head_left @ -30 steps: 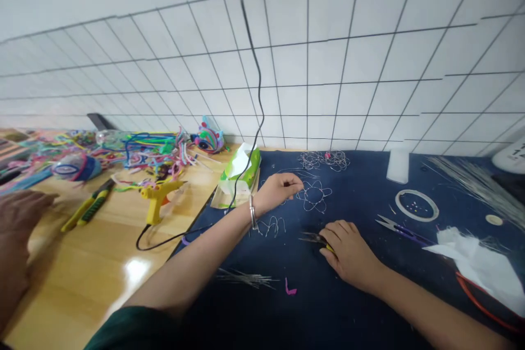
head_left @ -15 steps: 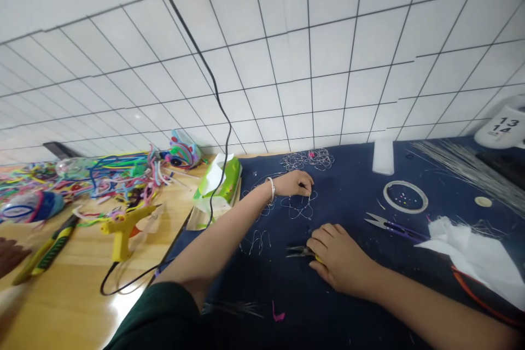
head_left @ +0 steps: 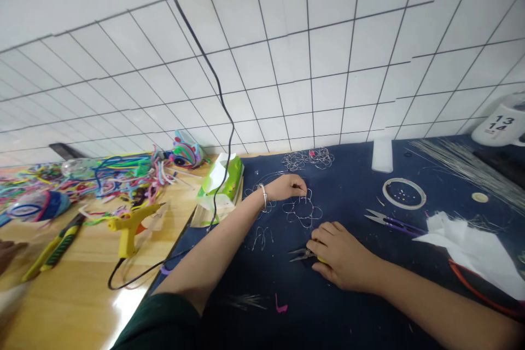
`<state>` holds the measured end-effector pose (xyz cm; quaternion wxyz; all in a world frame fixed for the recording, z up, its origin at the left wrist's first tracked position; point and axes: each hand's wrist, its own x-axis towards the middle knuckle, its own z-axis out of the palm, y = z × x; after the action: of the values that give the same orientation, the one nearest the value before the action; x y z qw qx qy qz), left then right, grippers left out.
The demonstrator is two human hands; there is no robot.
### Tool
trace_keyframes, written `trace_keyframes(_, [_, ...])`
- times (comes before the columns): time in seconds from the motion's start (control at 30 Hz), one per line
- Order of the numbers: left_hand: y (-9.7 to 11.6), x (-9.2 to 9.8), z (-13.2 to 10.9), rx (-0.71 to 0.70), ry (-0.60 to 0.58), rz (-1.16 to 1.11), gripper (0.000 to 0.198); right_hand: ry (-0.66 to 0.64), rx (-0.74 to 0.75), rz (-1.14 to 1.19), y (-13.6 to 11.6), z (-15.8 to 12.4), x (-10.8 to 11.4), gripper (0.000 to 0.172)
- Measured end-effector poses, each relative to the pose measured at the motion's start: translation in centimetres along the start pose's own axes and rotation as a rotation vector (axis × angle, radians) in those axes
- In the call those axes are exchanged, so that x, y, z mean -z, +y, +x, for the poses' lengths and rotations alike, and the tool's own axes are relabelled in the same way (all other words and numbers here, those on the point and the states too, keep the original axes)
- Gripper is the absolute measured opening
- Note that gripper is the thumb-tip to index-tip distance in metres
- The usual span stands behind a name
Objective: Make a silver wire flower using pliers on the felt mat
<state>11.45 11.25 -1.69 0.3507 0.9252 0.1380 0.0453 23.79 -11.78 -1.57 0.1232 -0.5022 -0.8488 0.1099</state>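
Currently, pliers (head_left: pixel 302 255) in the right hand (head_left: pixel 341 256).

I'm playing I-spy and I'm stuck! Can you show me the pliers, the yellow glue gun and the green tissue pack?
Pliers (head_left: pixel 306 254): head view, on the metal head.
Yellow glue gun (head_left: pixel 129 225): head view, on its yellow body.
Green tissue pack (head_left: pixel 233 179): head view, on its green side.

- One head-worn view, looking forward and down from above.
- Worktop (head_left: pixel 77 306) fills the lower half, tiled wall (head_left: pixel 330 60) the upper.
- Near range: left hand (head_left: pixel 290 187) and right hand (head_left: pixel 338 256) show below mid-height, right of centre.
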Motion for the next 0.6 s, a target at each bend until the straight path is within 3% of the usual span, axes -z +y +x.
trace_keyframes(0.37, [0.8,-0.9,-0.3,0.034,0.010,-0.069,0.017,-0.023,0.044,0.018,0.0,-0.3,-0.1,0.032])
trace_keyframes(0.6, [2.6,-0.6,-2.7,0.084,0.086,-0.309,0.018,-0.060,0.107,0.054,-0.1,-0.3,0.9,0.044])
